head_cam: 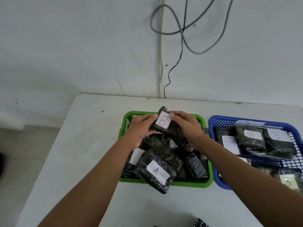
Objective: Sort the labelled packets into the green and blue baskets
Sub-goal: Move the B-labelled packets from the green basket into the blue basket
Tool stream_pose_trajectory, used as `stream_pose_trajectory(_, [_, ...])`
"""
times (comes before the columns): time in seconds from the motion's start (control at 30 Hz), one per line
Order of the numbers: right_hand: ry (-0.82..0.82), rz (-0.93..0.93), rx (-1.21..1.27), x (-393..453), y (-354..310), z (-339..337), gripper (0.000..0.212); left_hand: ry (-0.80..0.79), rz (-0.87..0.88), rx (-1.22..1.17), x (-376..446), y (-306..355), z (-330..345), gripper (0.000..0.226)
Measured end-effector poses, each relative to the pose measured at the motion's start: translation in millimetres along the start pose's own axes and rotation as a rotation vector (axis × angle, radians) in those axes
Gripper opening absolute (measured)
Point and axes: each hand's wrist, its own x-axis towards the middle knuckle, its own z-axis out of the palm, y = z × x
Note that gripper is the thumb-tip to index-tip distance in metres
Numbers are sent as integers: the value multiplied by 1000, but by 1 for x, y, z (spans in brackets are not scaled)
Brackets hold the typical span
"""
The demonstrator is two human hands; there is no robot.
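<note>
Packet A [155, 173], its near end hanging over the green basket's [188, 183] front rim, is laid diagonally. Beyond, packet B [162, 121] is gripped above the basket by left hand [141, 130] and right hand [186, 126], long axis tilted upright, label facing the camera.

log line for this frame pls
hands: left + right hold dark plastic packet labelled B | over: green plastic basket | not placed

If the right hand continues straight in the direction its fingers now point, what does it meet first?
The right hand points up-left, and its fingers already grip the packet labelled B. Beyond that, probably the left hand on the packet's other side; depth is unclear.
</note>
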Motion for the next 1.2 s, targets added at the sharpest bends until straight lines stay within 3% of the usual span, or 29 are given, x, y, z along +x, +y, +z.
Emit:
stream_pose_trajectory(0.27, [87, -91, -126, -42, -8, -88, 19, -232, -66, 162, -4, -4, 87, 18])
stream_pose_trajectory(0.43, [342, -260, -741, -68, -10, -173, 34, -203, -78, 170, 1, -21, 161, 17])
stream_pose_trajectory(0.53, [406, -277, -996, -73, -6, -226, 40, -112, -39, 249, 6, -35, 200, 12])
stream_pose_trajectory(0.73, [310, -194, -1227, -47, -9, -294, 48, 107, 99, 550, 15, -64, 252, 25])
stream_pose_trajectory(1.0, [36, -157, -1369, 27, -9, -315, 55, 343, 149, 758, 26, -80, 286, 26])
stream_pose_trajectory(1.1, [-21, -98, -1403, 40, -1, -317, 54, 331, 170, 810, 24, -85, 291, 29])
stream_pose_trajectory(1.2, [-4, -151, -1481, 43, 5, -319, 50, 251, 167, 890, 25, -84, 289, 42])
